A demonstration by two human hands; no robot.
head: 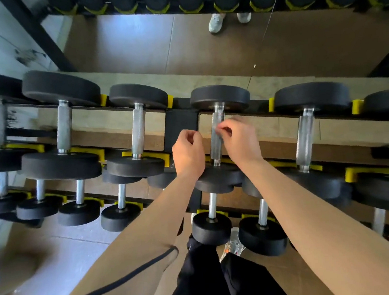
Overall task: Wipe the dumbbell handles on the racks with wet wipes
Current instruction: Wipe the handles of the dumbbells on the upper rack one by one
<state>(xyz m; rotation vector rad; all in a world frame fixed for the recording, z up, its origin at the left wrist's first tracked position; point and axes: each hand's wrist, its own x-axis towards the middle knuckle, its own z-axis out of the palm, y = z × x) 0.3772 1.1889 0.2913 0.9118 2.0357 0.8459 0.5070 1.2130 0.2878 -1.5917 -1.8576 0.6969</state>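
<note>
The dumbbell in the middle of the top rack tier has black round heads and a knurled metal handle. My right hand is at this handle, its fingertips curled and pinching a small pale bit, seemingly a wet wipe, against the bar's upper part. My left hand hovers just left of the handle with its fingers curled into a loose fist. Nothing shows in it. Blur hides the wipe's shape.
Several more dumbbells lie side by side on the black rack with yellow cradles, and smaller ones fill the lower tiers. A mirror behind reflects the floor and a pair of shoes. My legs stand close to the rack.
</note>
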